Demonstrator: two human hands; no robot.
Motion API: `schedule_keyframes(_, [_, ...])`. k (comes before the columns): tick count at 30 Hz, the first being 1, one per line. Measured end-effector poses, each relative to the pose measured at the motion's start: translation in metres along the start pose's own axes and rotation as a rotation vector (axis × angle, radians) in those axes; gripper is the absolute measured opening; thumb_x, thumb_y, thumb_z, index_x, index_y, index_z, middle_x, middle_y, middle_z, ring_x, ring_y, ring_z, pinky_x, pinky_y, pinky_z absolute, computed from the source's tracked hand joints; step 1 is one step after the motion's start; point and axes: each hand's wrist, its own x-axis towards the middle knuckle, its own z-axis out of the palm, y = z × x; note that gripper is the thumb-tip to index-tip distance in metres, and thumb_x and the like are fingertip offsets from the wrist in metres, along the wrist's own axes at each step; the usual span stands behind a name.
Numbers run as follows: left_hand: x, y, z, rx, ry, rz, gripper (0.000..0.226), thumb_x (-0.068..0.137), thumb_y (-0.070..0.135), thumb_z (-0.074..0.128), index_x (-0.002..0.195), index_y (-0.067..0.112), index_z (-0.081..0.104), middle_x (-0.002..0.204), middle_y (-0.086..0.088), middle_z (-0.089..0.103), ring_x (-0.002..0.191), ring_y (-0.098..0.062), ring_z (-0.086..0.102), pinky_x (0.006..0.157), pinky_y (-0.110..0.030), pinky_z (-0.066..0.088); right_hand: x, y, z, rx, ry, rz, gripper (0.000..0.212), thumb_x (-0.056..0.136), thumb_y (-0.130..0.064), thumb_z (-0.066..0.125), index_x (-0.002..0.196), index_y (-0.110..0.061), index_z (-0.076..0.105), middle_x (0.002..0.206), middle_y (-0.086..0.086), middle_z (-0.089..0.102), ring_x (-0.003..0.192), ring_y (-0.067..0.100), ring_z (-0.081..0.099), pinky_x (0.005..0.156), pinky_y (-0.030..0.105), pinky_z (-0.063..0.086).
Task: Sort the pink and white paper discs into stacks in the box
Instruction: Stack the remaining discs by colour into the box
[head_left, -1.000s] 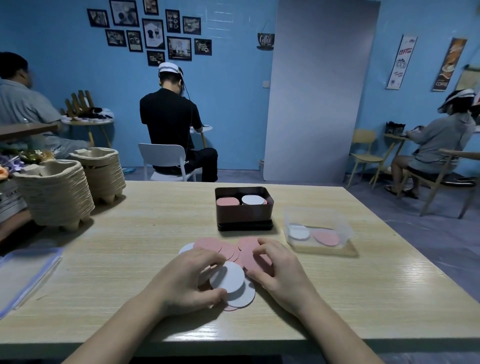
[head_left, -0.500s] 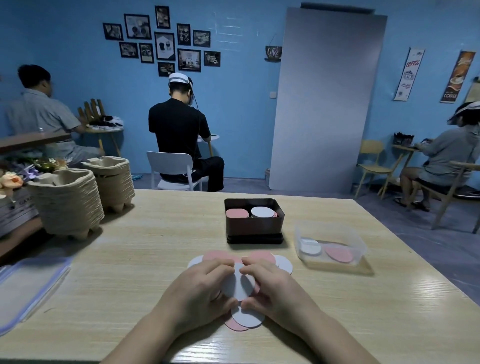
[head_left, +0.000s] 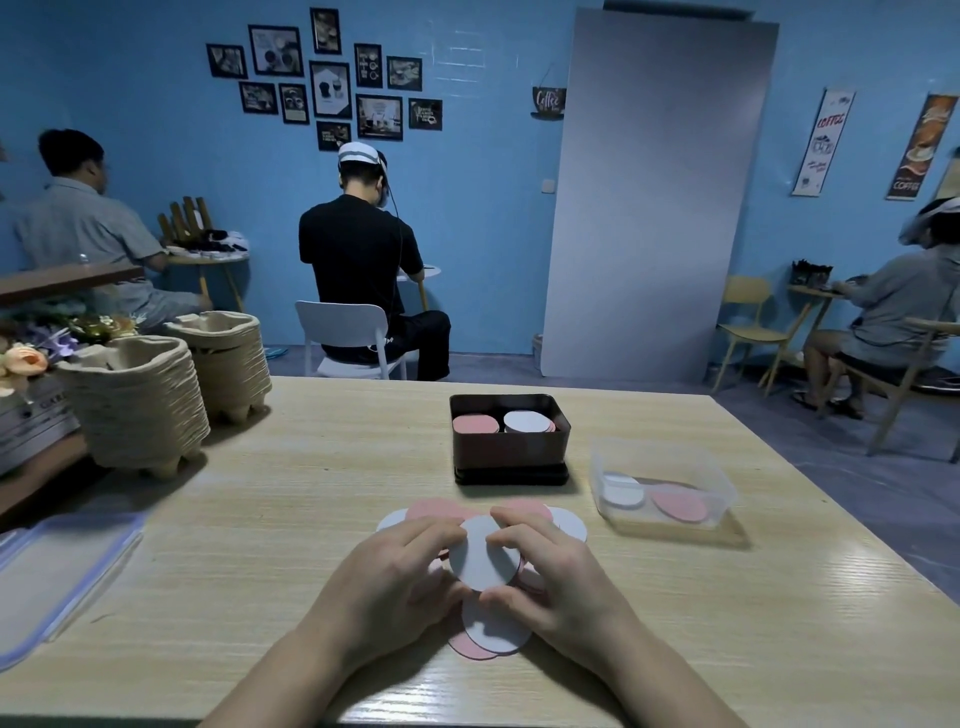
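My left hand (head_left: 395, 577) and right hand (head_left: 558, 574) pinch one white disc (head_left: 483, 556) with curled fingers (head_left: 434, 530), over the disc pile (head_left: 493, 631)

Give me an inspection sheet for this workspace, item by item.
Surface: light wood-grain table, glossy.
Job's things: dark rectangular box holds a pink stack and a white stack; loose pink and white paper discs lie overlapped before it.
Clutter: clear plastic tub holding two discs; stacks of pulp trays; clear lid.
Grippers: left hand and right hand pinch one white paper disc.
Cables: nothing seen on the table.
Surroundings: blue walls, framed pictures, three seated people.
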Motion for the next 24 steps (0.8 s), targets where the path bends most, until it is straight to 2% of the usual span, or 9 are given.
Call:
schedule_keyframes(5, [-0.002,-0.002,0.002,0.005,-0.020,-0.018,0.039,0.085,0.036,0.073,0.121,0.025,0.062,0.130,0.007,0.066,0.112,-0.014,0.064,0.078,-0.028,0.056,-0.001,0.000,0.001,-0.021,-0.021,0.001,0.041,0.084,-0.041,0.075,0.118,-0.026,0.060,0.148,-0.004,0.048,0.135,0.004,0.044,0.105,0.020,0.038])
schedule_keyframes(8, [-0.002,0.000,0.001,-0.009,-0.022,-0.024,0.037,0.086,0.037,0.071,0.122,0.027,0.063,0.128,0.008,0.067,0.108,-0.013,0.066,0.075,-0.026,0.057,-0.001,0.000,0.001,-0.010,-0.014,0.007,0.040,0.084,-0.039,0.075,0.119,-0.025,0.060,0.147,-0.004,0.050,0.134,0.003,0.045,0.105,0.021,0.040])
schedule_keyframes(13, [-0.001,0.000,0.001,-0.010,-0.031,-0.023,0.041,0.082,0.022,0.078,0.121,0.027,0.064,0.120,0.010,0.068,0.098,-0.013,0.066,0.068,-0.029,0.056,-0.001,-0.001,0.000,0.002,-0.018,0.007,0.040,0.084,-0.038,0.076,0.118,-0.025,0.060,0.143,-0.005,0.053,0.133,0.003,0.046,0.104,0.024,0.042])
schedule_keyframes(18, [-0.003,-0.003,0.003,0.000,-0.033,-0.014,0.041,0.087,0.025,0.075,0.126,0.026,0.064,0.125,0.009,0.066,0.104,-0.013,0.066,0.073,-0.030,0.056,0.001,-0.004,-0.002,-0.010,-0.041,0.024,0.042,0.082,-0.049,0.074,0.117,-0.028,0.060,0.146,-0.005,0.050,0.137,0.003,0.042,0.107,0.019,0.036])
schedule_keyframes(22, [-0.002,-0.002,0.002,0.011,-0.033,-0.020,0.040,0.086,0.027,0.074,0.125,0.027,0.063,0.126,0.010,0.066,0.105,-0.013,0.065,0.072,-0.028,0.056,0.004,-0.004,-0.006,-0.062,-0.082,0.023,0.039,0.083,-0.049,0.073,0.113,-0.028,0.060,0.143,-0.006,0.053,0.132,0.006,0.047,0.104,0.024,0.040])
schedule_keyframes(24, [-0.001,0.000,0.001,0.008,-0.040,-0.027,0.035,0.089,0.031,0.070,0.123,0.028,0.061,0.123,0.012,0.066,0.101,-0.013,0.065,0.070,-0.029,0.056,0.003,-0.002,-0.010,-0.098,-0.089,0.018,0.038,0.084,-0.049,0.071,0.114,-0.029,0.058,0.143,-0.008,0.052,0.130,0.006,0.047,0.103,0.021,0.040])
